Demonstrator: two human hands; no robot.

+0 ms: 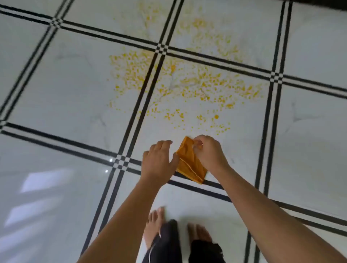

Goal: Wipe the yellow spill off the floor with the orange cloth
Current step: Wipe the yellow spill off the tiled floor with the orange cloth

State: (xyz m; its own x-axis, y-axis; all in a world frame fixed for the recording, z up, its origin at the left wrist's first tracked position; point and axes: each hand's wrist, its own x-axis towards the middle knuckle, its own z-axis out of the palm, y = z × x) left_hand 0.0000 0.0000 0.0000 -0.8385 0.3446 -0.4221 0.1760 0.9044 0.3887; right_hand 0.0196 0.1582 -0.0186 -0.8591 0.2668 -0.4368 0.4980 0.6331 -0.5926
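Observation:
A yellow spill (187,80) of splashes and droplets spreads over several white floor tiles ahead of me, across the black grout lines. I hold a folded orange cloth (189,163) in the air, nearer to me than the spill. My right hand (208,154) pinches the cloth's top corner and grips its right side. My left hand (158,159) rests against the cloth's left edge, thumb on the fabric, fingers loosely curled. The cloth is clear of the spill.
The floor is glossy white marble-look tile (56,93) with double black stripes (122,161) between tiles. My bare feet (155,223) and dark trousers (167,244) are at the bottom. A dark edge (319,1) shows at the top right.

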